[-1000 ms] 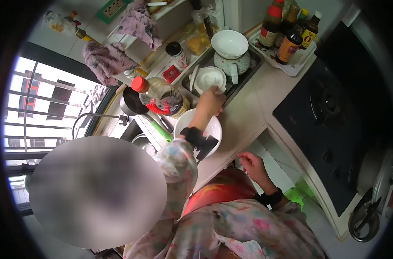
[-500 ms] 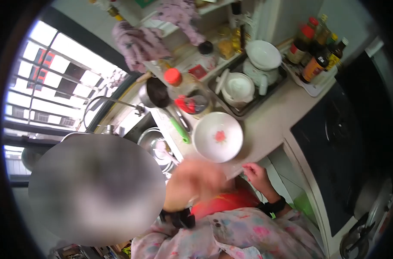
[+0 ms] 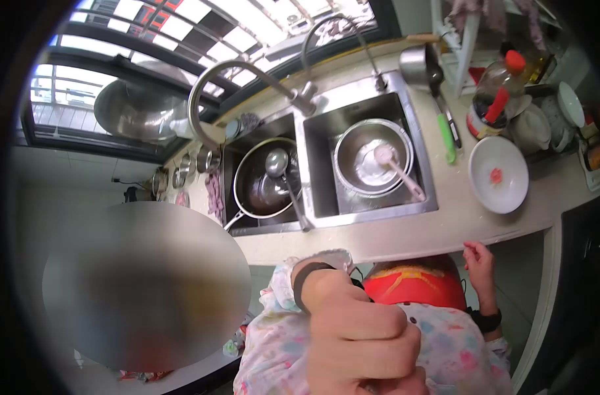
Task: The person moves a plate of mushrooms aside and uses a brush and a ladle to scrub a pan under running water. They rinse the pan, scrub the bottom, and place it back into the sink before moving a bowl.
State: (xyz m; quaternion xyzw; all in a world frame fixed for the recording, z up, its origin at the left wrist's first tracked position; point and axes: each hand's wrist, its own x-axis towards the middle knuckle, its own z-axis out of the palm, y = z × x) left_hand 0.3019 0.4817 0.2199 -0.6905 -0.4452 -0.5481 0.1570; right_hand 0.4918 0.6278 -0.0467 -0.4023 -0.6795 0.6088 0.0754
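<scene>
My left hand (image 3: 362, 329) is raised close to the camera in front of my chest, its fingers curled into a fist. Whatever may be inside the fist is hidden. My right hand (image 3: 479, 266) hangs by the counter's front edge, fingers loosely bent and apart, with nothing visible in it. Nearest to it on the counter is a white bowl (image 3: 510, 172) with a red flower in its base. A red apron (image 3: 415, 289) shows between my arms, over a flowered top (image 3: 444, 342).
The double sink (image 3: 372, 214) holds a wok (image 3: 247, 204) with a ladle (image 3: 277, 162) at left, and a metal basin (image 3: 342, 174) with a pink-handled brush (image 3: 405, 179) at right. A green-handled tool (image 3: 446, 138), jars and a dark stove (image 3: 583, 263) are further right.
My view has swung left, bringing the whole sink and faucet into sight. My left hand has come up closer to the camera; the right stays near the counter edge.
</scene>
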